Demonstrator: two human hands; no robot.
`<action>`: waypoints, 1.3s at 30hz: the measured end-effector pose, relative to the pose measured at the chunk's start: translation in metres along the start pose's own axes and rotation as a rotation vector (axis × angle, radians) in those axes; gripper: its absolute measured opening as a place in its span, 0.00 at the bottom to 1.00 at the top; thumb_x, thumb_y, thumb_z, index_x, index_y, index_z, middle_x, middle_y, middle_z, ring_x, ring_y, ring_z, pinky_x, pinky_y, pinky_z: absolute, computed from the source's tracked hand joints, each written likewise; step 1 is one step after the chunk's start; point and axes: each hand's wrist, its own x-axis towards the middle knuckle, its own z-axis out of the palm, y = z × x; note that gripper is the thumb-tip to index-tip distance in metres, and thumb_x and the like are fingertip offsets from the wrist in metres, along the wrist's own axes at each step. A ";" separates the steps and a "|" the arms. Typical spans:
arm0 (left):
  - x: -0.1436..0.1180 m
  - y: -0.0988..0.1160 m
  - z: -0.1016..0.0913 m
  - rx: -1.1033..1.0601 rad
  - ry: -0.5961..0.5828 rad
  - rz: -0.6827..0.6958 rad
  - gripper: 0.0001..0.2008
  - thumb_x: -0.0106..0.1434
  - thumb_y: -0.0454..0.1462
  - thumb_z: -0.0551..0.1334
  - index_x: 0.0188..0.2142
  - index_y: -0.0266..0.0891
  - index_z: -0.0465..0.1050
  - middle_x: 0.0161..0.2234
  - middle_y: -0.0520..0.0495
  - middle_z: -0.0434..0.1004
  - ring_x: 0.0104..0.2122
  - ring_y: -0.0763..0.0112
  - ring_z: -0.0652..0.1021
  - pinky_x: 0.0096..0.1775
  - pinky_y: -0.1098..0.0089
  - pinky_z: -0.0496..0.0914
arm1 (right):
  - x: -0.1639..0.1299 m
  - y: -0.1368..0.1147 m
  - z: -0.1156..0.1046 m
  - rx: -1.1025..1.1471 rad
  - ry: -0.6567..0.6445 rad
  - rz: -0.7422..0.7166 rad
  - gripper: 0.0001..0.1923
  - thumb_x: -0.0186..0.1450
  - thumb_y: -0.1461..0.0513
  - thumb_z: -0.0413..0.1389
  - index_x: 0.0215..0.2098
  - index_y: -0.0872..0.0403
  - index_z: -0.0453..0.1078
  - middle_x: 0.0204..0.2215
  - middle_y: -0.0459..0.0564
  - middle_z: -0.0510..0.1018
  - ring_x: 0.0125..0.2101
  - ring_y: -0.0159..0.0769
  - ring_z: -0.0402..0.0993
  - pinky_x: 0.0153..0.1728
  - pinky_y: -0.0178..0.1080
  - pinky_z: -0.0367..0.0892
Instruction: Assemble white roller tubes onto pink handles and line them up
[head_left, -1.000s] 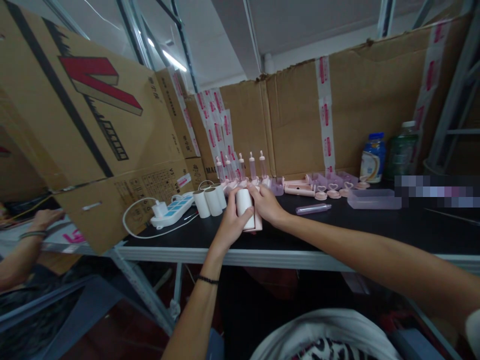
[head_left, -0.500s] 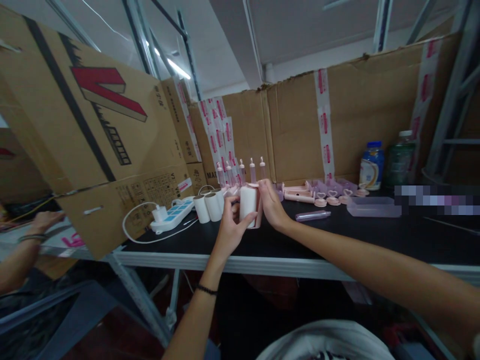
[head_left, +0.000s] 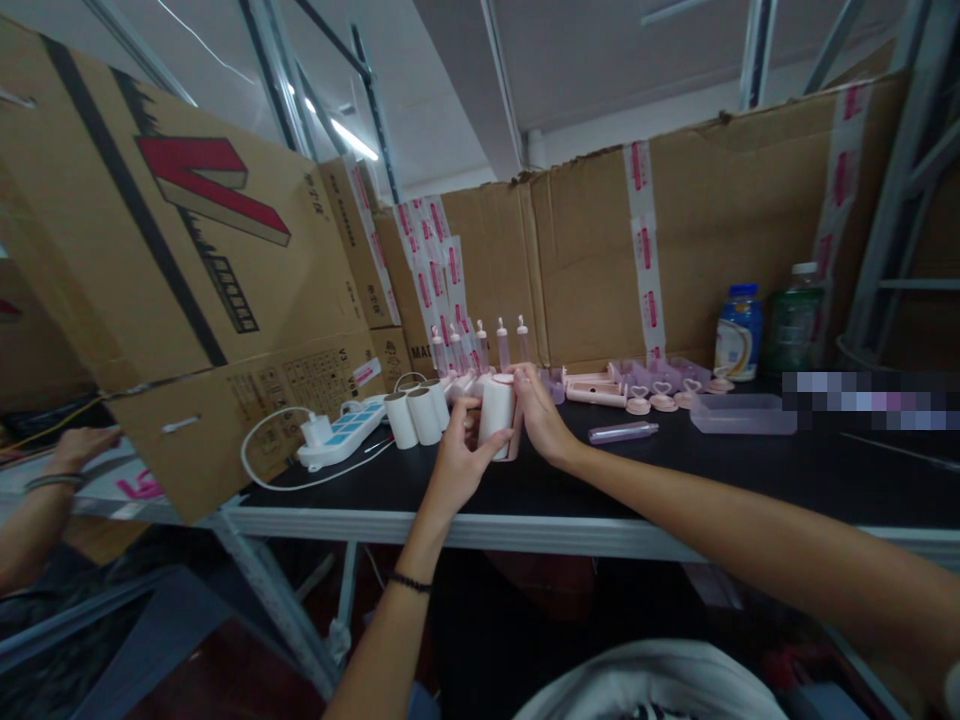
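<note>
My left hand wraps around a white paper roll that stands upright in a pink holder on the black table. My right hand grips the pink holder from the right side and top. Three more white rolls stand just left of my hands. Behind them stands a row of pink bottle-like parts.
A white power strip with cable lies left of the rolls. Pink heart-topped pieces, a clear tray, a pink tube and two bottles sit to the right. Cardboard walls surround the table. Another person's hand is far left.
The roll and pink holder went from tilted low on the table to upright; my hands lifted slightly and my right hand moved to the holder's top and side.
</note>
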 end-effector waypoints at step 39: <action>0.007 0.019 -0.011 -0.573 0.259 -0.421 0.23 0.61 0.50 0.70 0.46 0.37 0.71 0.28 0.51 0.75 0.22 0.69 0.78 0.12 0.76 0.65 | 0.079 -0.057 -0.152 -0.814 -1.083 0.480 0.22 0.54 0.48 0.70 0.34 0.57 0.81 0.31 0.48 0.82 0.34 0.38 0.76 0.37 0.37 0.68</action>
